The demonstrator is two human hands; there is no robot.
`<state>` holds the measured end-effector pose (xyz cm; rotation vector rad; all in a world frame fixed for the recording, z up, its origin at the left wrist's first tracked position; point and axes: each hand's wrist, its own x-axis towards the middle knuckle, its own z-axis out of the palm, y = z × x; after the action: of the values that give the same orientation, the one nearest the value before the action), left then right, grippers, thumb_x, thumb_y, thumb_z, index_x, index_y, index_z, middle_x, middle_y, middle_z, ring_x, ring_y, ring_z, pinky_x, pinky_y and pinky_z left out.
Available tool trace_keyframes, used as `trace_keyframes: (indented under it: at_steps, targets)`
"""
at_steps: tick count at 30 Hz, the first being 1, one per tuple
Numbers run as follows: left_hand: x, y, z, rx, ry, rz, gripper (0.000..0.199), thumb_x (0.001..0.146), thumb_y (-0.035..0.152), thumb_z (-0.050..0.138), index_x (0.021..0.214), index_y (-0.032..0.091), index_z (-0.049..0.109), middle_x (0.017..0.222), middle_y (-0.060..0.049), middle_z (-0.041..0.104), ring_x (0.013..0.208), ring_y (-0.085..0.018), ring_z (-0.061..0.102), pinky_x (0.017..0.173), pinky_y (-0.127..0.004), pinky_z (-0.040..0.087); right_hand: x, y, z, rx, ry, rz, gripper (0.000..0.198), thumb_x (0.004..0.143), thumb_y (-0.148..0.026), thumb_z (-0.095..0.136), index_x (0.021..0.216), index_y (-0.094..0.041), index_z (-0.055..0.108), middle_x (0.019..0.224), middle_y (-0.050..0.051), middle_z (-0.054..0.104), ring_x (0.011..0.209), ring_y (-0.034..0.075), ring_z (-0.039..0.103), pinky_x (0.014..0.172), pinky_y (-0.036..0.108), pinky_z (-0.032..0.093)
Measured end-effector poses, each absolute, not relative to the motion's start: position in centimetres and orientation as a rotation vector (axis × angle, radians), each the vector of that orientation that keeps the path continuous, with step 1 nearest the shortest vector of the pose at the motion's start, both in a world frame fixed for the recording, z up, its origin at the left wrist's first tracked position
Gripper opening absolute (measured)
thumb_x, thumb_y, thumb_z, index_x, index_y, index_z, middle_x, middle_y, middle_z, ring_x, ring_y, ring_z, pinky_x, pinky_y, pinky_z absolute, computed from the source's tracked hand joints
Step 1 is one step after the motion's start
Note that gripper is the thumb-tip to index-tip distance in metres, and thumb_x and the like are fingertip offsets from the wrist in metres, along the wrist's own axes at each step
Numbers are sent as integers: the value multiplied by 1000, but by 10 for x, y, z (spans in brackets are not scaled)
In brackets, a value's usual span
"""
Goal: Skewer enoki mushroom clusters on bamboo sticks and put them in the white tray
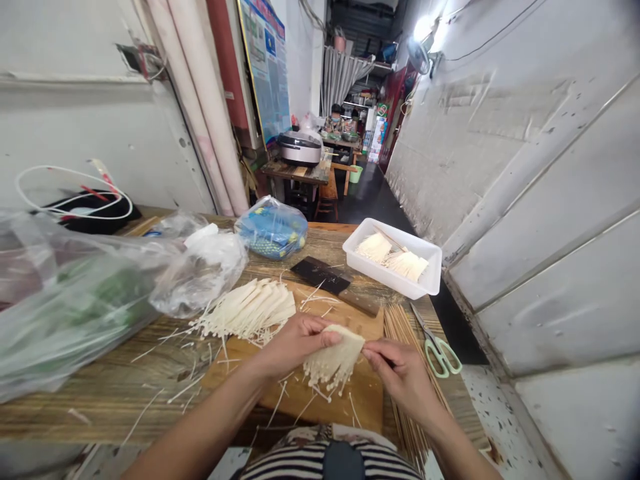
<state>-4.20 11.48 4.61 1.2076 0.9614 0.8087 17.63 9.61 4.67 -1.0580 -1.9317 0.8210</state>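
Your left grip [303, 339] pinches an enoki bundle [336, 363]; your right grip [399, 368] is closed at its edge (contents unclear). Bundles [409, 265] in the tray [435, 268] look finished, the pile [260, 307] still to do.

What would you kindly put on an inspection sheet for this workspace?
Surface: wooden table, cutting board on it.
Job's things: enoki pile; white tray holding two enoki portions; cleaver; skewers; scissors.
Clutter: plastic bags at left; bagged blue item; stray stems.
Hands: left hand holds an enoki bundle; right hand is at its right edge, grip unclear.
Cables: white cable, looped at far left.
Surroundings: appliance on a back table; wall fan.
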Motion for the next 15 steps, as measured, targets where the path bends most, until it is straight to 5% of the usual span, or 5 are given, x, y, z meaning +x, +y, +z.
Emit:
trace_keyframes:
  at_steps: [7,15]
  targets:
    - [-41,125,38,1073,859,852,37,76,41,67,102,16,69,80,-2,70,63,-12,58,58,-21,43,172,118,35,-1227,-1769,1028,27,85,-35,55,81,-13,70,60,1,59,55,12,53,55,22,42]
    - [-46,139,23,812,882,829,35,73,37,72,93,8,69,74,-7,73,63,-15,65,62,-24,49,174,132,12,-1229,-1808,1201,34,81,-39,59,100,-12,68,61,0,60,52,10,51,48,21,38]
